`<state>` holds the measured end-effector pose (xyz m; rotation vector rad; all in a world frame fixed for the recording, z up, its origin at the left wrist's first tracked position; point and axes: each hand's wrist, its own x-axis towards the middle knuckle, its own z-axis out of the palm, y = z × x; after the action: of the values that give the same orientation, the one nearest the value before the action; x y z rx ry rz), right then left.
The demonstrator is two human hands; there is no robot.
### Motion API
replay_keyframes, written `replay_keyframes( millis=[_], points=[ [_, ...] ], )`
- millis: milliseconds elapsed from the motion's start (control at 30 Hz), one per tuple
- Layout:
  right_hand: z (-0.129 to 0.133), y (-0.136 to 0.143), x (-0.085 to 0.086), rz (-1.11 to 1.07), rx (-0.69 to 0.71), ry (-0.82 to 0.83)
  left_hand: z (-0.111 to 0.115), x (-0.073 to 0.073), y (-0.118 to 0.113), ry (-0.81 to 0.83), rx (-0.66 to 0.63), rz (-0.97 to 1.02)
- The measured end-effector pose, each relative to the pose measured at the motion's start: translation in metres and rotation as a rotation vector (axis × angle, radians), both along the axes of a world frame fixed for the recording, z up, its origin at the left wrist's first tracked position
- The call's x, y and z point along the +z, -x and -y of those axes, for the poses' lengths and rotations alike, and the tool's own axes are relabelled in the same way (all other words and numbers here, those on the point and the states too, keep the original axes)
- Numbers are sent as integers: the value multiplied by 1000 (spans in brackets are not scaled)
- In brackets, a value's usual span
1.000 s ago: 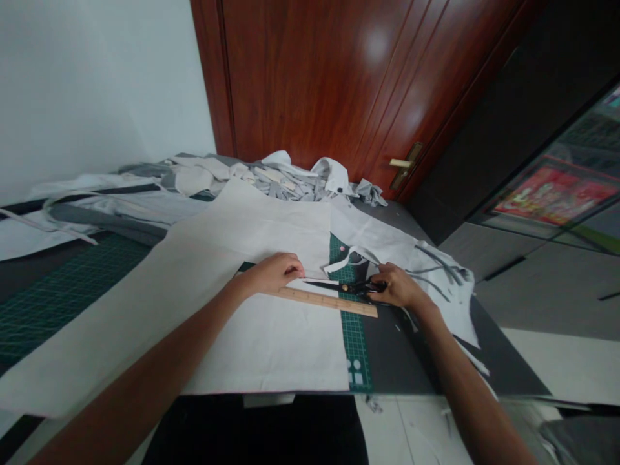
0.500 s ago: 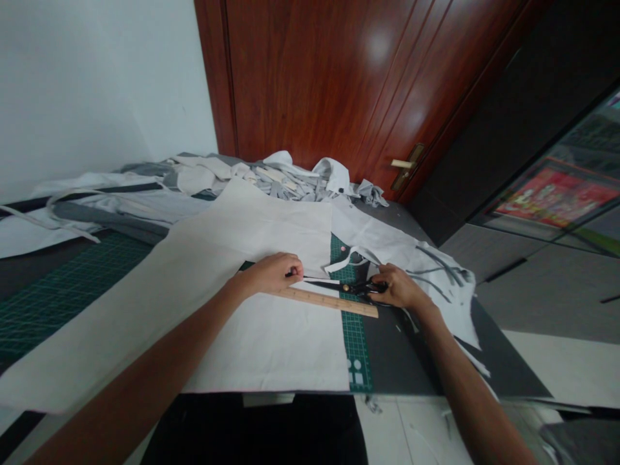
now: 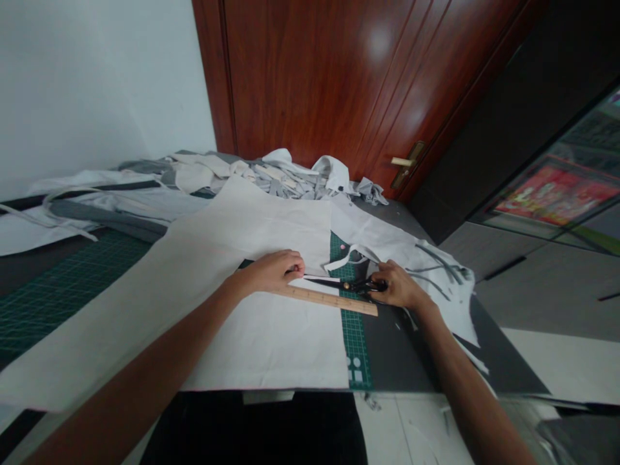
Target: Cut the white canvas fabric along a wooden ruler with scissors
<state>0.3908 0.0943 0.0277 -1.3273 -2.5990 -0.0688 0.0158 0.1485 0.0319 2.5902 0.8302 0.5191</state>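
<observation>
Head camera, seen from my spot in the room: a green mat (image 3: 72, 284) shows at nine o'clock, and the big cream cloth (image 3: 290, 342) spreads from beside it across the middle of the table (image 3: 404, 361), just as it lay a second ago. The left hand (image 3: 277, 270) has stayed put on the cloth, thumb and fingertips pinched together, on the cloth's edge by the look of it, though that grip is too small to be sure of. From under its four o'clock side a wooden ruler (image 3: 329, 299) runs out over the cloth, unshifted too. Just above the ruler, the black scissors (image 3: 346, 286) point to nine o'clock, at the pinching fingers. Here's the change: their handles look closer together, so I'd judge the blades have closed a little on a small snip; whether any cloth parted, I can't tell. A loose white strip (image 3: 336, 265) lies at twelve o'clock from the blades. The right hand (image 3: 394, 285) wraps the scissor handles at three.
</observation>
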Motion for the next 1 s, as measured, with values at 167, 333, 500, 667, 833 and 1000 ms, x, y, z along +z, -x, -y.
replay_keyframes(
  millis=[167, 333, 500, 667, 833, 1000],
  points=[
    [0, -1, -1, -6, -5, 8, 0, 1, 0, -5, -3, 4],
    [0, -1, 0, -13, -2, 15, 0, 1, 0, -7, -7, 2],
    [1, -1, 2, -12, -10, 21, 0, 2, 1, -8, -10, 17],
    [3, 1, 4, -12, -41, 17, 2, 3, 1, -8, -7, 16],
    [4, 2, 4, -7, -64, 19, 2, 6, 1, -3, 2, 20],
    [5, 5, 6, 4, -82, 30, 3, 7, 1, 14, 15, 28]
  ],
)
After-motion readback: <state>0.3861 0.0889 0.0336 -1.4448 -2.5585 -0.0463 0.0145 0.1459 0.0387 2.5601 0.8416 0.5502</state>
